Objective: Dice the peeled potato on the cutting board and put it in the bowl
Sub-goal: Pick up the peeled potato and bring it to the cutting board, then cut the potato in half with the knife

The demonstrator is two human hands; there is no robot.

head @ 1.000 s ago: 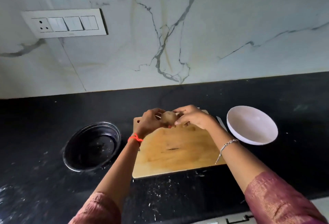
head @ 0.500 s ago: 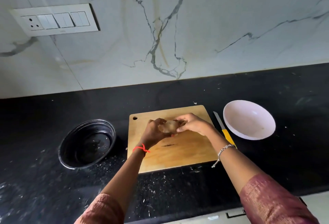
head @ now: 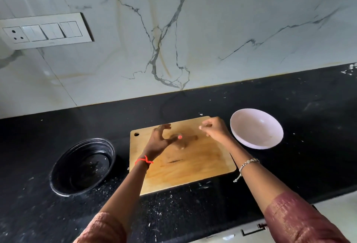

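Left hand (head: 159, 140) splayed, right hand (head: 214, 129) loosely curled (both blurred)

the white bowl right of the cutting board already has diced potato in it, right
Not quite: in the head view the white bowl right of the cutting board holds no potato. The potato, blurred, is on the board.

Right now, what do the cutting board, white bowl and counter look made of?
Cutting board: wood or bamboo, matte; tan grain and a dark scar. Bowl: white, smooth, soft sheen; ceramic or melamine, can't tell. Counter: black polished stone, likely granite; pale flecks.
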